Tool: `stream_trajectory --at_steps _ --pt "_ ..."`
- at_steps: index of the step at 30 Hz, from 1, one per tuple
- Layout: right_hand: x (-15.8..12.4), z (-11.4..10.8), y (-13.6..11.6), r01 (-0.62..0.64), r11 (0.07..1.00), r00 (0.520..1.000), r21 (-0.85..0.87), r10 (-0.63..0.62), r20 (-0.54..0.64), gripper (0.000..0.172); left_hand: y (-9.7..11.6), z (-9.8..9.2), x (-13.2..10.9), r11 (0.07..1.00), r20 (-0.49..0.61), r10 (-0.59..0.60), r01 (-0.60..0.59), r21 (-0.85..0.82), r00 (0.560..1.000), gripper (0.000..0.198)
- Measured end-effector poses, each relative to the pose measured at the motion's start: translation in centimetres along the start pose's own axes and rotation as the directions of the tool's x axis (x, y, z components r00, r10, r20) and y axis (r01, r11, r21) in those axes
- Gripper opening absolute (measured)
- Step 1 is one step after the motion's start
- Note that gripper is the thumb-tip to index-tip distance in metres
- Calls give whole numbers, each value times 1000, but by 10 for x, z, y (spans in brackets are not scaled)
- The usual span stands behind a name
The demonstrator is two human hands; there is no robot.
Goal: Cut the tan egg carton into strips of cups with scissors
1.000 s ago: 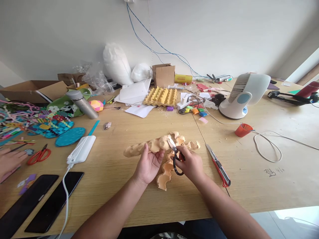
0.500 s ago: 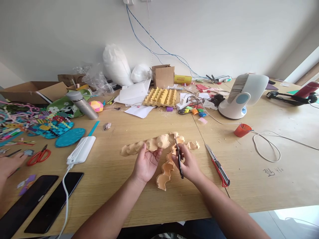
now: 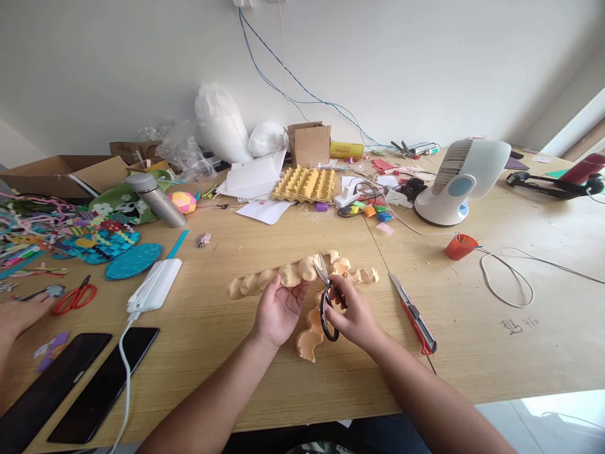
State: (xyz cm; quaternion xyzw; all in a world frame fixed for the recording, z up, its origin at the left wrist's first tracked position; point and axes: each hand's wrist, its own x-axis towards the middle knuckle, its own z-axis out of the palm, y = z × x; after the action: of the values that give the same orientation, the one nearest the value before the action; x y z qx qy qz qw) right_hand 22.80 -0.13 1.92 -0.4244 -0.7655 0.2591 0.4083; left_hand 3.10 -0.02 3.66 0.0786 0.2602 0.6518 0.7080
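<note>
In my left hand (image 3: 280, 312) is a pale egg-carton strip (image 3: 269, 277), a row of rounded cups held level above the table. My right hand (image 3: 357, 315) grips black-handled scissors (image 3: 326, 293) by the loops. Their blades are parted at the right end of the strip, by its last cup. Below and behind the scissors lie cut egg-carton scraps (image 3: 309, 339) with wavy edges, partly hidden by my right hand. To the right of that hand a red utility knife (image 3: 413, 315) rests on the table.
A yellow egg tray (image 3: 305, 184) sits toward the back. A white fan (image 3: 460, 183) and an orange cup (image 3: 460, 246) stand at right. Left are a power bank (image 3: 154, 285), phones (image 3: 104, 384), red-handled scissors (image 3: 75, 299) and another person's hand (image 3: 23, 318).
My right hand has turned the scissors leftward, and their blades have opened and come up to the strip's right end. My left hand and the strip stay nearly still.
</note>
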Motion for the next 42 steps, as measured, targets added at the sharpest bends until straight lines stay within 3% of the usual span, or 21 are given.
stream_trajectory --at_steps 17,26,30,36,42 --pt "2 0 4 -65 982 998 -175 62 -23 34 -1 -1 0 1000 -8 2 -2 5 1000 24" --pt "2 3 14 -195 977 979 89 200 -42 31 3 0 1 997 -1 55 -55 46 998 23" --pt "5 0 7 -238 944 970 227 244 2 34 3 -1 1 998 3 42 -42 53 999 24" --pt "7 -7 -3 -197 973 980 117 196 24 33 4 -2 3 991 28 44 -48 129 999 30" --pt "8 -16 -2 -54 992 999 -113 55 2 34 10 0 6 981 -80 26 -10 193 996 26"
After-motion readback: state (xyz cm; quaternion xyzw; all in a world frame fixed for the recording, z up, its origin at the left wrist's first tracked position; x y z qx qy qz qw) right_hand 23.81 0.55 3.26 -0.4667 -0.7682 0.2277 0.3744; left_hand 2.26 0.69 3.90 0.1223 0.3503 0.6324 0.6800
